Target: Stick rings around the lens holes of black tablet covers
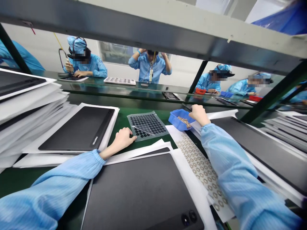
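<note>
I'm seeing my left hand (123, 139) lying open, fingertips (134, 137) touching the sheet of black rings (146, 126) just ahead (long side crosswise); my right hand (200, 115) is resting beside the blue tray (179, 119), its grip unclear.

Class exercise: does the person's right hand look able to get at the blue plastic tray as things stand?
Probably yes: the right hand sits right beside the blue plastic tray, and nothing appears to lie between them.
</note>
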`<action>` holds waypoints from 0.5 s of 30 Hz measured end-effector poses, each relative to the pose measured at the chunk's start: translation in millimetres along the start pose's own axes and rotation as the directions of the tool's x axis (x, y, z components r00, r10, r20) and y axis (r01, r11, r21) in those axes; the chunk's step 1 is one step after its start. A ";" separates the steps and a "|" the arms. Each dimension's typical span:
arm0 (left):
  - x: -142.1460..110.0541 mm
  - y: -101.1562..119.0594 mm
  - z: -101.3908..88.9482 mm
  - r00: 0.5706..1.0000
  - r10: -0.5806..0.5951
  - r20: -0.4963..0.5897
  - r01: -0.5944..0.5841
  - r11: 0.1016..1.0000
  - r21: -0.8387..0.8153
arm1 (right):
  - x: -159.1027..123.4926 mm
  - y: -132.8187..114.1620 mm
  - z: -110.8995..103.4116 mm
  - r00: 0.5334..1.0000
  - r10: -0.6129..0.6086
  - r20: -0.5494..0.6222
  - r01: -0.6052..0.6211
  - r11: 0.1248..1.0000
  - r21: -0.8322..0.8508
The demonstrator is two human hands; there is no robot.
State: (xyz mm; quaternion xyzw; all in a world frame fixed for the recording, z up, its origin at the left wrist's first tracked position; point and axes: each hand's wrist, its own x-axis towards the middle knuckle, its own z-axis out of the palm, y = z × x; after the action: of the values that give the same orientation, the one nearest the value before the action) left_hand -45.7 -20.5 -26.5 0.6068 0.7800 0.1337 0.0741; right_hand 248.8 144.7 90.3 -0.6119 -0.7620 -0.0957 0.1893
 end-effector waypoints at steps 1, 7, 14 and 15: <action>0.3 -0.1 0.2 1.000 0.000 0.001 0.000 1.000 -0.001 | -1.2 -4.9 -1.7 1.000 -0.017 0.008 0.016 1.000 0.017; 1.8 -1.1 1.5 1.000 -0.006 0.004 0.006 1.000 -0.015 | -34.4 -84.2 15.9 0.887 -0.402 0.226 0.330 0.895 0.299; -0.9 0.9 -0.2 0.999 -0.039 -0.004 0.038 0.991 -0.132 | -68.7 -139.8 67.4 0.779 -0.555 0.292 0.419 0.807 0.416; -1.0 1.1 -0.8 0.999 -0.052 -0.007 0.050 0.985 -0.165 | -68.5 -139.8 70.2 0.775 -0.559 0.294 0.421 0.804 0.419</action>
State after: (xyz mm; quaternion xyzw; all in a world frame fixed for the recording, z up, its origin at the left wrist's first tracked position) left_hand -44.6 -21.3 -25.5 0.5775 0.7821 0.1994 0.1230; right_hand 113.7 77.2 10.6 -0.3541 -0.9232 0.1146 0.0954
